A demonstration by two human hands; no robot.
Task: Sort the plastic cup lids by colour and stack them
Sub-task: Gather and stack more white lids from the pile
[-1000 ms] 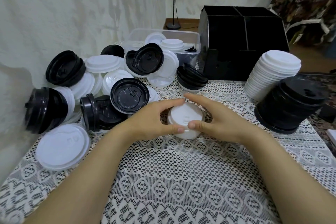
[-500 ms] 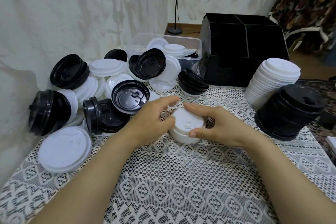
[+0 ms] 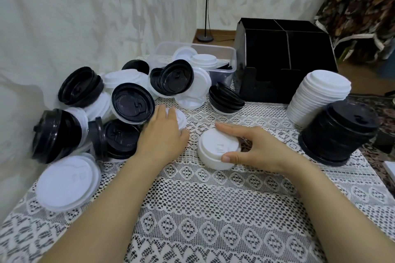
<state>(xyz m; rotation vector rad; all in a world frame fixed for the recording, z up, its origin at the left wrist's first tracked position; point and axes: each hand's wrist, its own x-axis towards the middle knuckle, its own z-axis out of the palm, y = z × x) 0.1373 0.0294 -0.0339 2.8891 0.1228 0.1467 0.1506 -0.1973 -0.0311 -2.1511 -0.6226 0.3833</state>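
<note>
While the right hand is curling round a short stack of white lids near the middle of the lace-covered counter, with its thumb pressing the near rim and its forefinger lying across the far edge, the left hand is reaching leftwards with fairly straight fingers. It is resting them on a single white lid that is lying flat on the counter, and it is gripping nothing. Just beyond the left hand, a black lid is leaning up on edge, facing the camera, against a jumbled pile of black and white lids that is spreading along the wall on the left. A large white lid is lying flat at the near left, apart from both hands. Farther back, a small stack of black lids is sitting just in front of a clear tub that is holding more white lids. Well to the right of the right hand, a tall white stack is leaning behind a tall black stack. A black divided box is standing at the far edge, between the tub and the white stack.
</note>
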